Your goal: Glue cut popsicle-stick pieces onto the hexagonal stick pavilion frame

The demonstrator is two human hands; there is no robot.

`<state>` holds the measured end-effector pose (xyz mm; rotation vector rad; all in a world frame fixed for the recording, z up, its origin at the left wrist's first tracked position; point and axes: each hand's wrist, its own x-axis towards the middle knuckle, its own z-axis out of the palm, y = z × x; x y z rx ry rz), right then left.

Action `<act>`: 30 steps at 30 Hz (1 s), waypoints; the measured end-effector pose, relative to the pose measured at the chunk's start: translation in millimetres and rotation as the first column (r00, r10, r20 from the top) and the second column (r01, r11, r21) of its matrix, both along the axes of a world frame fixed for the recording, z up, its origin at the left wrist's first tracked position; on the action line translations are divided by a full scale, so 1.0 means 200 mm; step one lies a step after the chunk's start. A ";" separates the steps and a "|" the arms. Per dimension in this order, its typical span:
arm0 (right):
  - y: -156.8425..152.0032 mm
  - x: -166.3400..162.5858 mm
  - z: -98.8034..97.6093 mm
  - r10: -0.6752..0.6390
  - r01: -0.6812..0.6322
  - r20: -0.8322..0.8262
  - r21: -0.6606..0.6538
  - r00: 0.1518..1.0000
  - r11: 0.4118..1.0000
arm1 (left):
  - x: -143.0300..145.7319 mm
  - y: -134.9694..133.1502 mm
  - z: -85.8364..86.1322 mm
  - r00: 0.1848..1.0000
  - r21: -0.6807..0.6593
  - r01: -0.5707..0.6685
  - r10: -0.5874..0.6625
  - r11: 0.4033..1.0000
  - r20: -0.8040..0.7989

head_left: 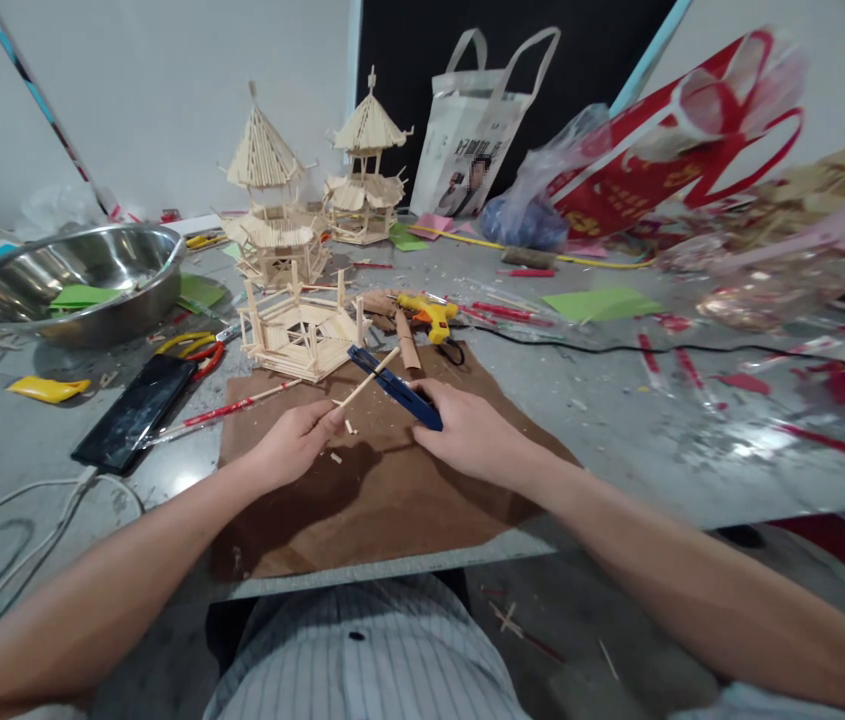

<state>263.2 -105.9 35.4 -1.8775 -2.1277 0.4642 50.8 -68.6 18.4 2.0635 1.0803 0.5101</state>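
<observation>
Over the brown paper sheet [392, 510], my left hand [302, 440] pinches a thin wooden stick [371, 377] that slants up to the right. My right hand [467, 430] is closed around a dark blue cutting tool [403, 392], perhaps a utility knife or cutter. Its far end crosses near the stick; whether they touch I cannot tell. Small stick scraps [347, 428] lie on the paper below my hands. Just beyond stands a low six-sided frame [302, 335] of wooden sticks with short upright posts.
Two stick pagodas [272, 200] stand at the back. A yellow glue gun [429, 315] rests behind my right hand, its black cord running right. To the left are a steel bowl [107, 310], a phone [135, 412] and scissors [204, 352]. Bags [467, 140] stand behind.
</observation>
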 end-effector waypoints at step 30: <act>0.11 -0.03 -0.09 -0.216 -0.004 -0.289 -0.607 0.933 0.795 | 0.03 0.07 -0.13 0.942 0.031 0.032 -0.020 0.999 -0.336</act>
